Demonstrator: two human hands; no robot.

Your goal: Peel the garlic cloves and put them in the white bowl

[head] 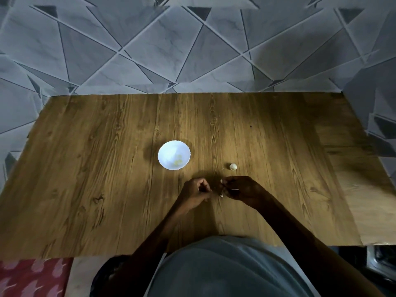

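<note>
A small white bowl (174,154) stands near the middle of the wooden table (107,168), with a few yellowish peeled cloves (178,161) inside. An unpeeled garlic piece (233,166) lies to the right of the bowl. Just in front of it my right hand (237,188) pinches a small garlic clove with pale skin (222,192) hanging from it. My left hand (198,191) is beside it with fingers curled; whether it holds anything is too dark to tell.
A tiny scrap of peel (222,168) lies left of the unpeeled garlic. The grey geometric tiled wall (192,46) rises behind the table. A red patterned cloth (32,277) shows at the lower left, below the table's near edge.
</note>
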